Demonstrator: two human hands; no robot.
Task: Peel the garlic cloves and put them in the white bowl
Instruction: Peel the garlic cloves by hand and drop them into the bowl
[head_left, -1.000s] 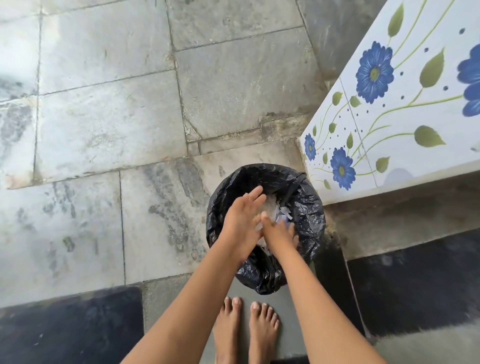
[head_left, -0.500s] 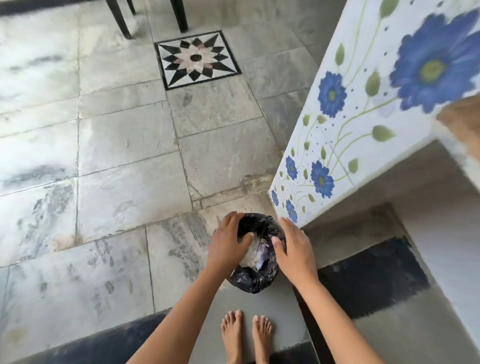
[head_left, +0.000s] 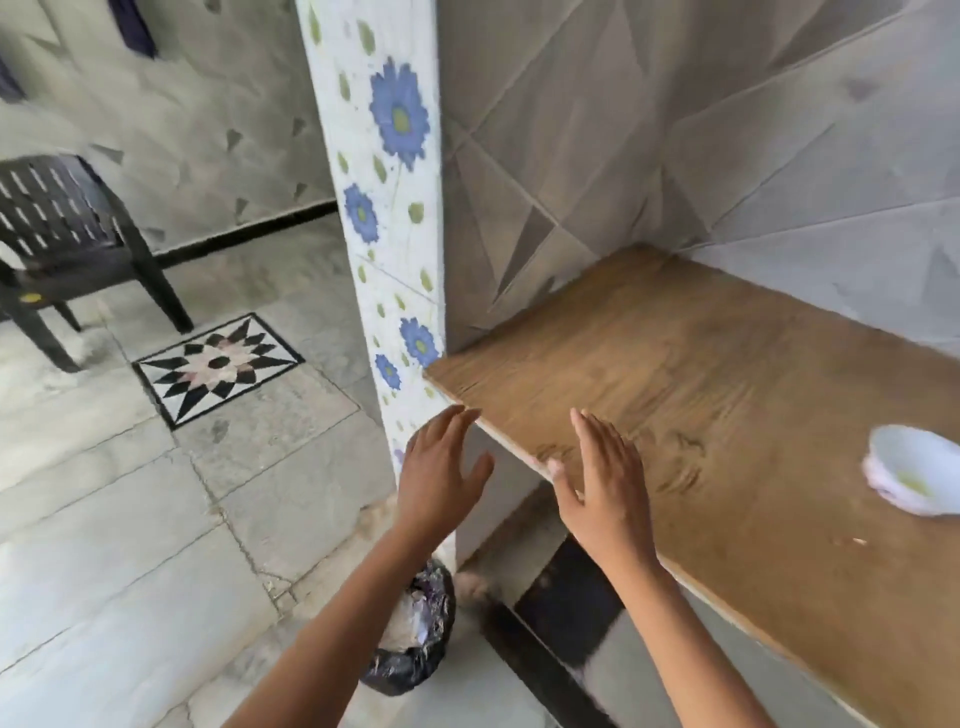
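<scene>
Whereas both hands were held at the black bin bag (head_left: 410, 670) before, they are now raised, fingers straight, nothing held — left hand (head_left: 439, 483) beside the flowered pillar (head_left: 389, 208), right hand (head_left: 605, 493) over the wooden surface's (head_left: 675, 374) near edge. The white bowl (head_left: 906, 449) is set far right on it; open floor (head_left: 104, 519) is seen leftward.

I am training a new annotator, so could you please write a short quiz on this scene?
1. True or false: the left hand and the right hand are both open and hold nothing.
2. The white bowl sits on: A the floor; B the wooden counter; C a stool.
3. What stands below the left forearm?
Key: 1 true; 2 B; 3 the black bin bag.
</scene>
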